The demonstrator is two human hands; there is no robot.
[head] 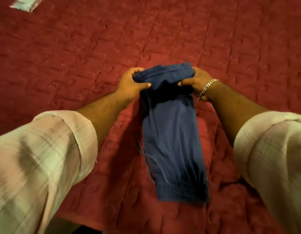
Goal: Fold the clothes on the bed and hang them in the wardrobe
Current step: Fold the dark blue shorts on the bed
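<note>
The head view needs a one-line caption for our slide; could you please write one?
Both hands, left hand and right hand, grip the far end of a folded blue fabric garment on a red quilted bedspread.

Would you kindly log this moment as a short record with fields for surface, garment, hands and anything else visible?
surface: red quilted bedspread
garment: blue garment, lying lengthwise, far end lifted
left hand: left hand grips the far end's left side
right hand: right hand grips its right side, bracelet on wrist
other: pale item at top left, unclear
</note>
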